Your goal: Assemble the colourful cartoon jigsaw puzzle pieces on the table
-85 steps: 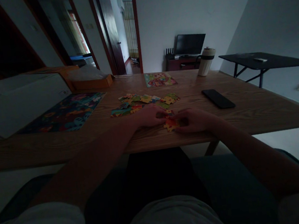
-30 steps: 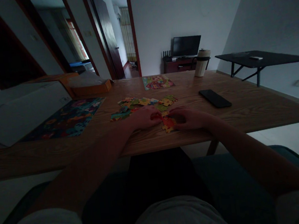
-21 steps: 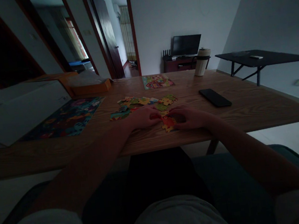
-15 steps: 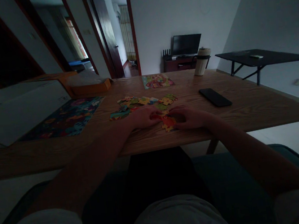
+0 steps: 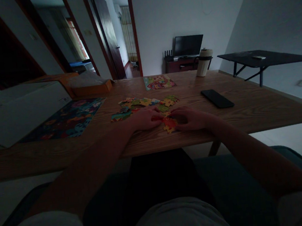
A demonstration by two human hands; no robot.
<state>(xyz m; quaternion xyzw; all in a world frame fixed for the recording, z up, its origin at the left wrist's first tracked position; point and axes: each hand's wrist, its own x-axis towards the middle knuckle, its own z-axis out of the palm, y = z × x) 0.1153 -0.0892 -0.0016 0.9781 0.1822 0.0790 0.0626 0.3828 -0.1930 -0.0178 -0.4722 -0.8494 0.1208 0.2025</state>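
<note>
My left hand (image 5: 146,118) grips a red jigsaw puzzle piece (image 5: 156,118) between thumb and fingers, low over the table. Its edge meets a red and yellow puzzle piece (image 5: 170,124) lying near the front edge. My right hand (image 5: 188,118) curves around the right side of that red and yellow piece, thumb and fingertips closed on it. Just beyond my hands lie several loose puzzle pieces (image 5: 145,101) in yellow, green and blue, some overlapping. My left hand partly hides the nearer ones.
A black phone (image 5: 217,98) lies right of my hands. Farther back are a colourful picture sheet (image 5: 159,82) and a pale tumbler (image 5: 204,62). On the left stand a white box (image 5: 21,112), an orange tray (image 5: 91,89) and a dark patterned sheet (image 5: 67,117). The wooden table (image 5: 263,108) ends close before me.
Both hands stay in nearly the same place, with only a slight shift of the fingers around the red pieces. Everything else on the table lies as before.
</note>
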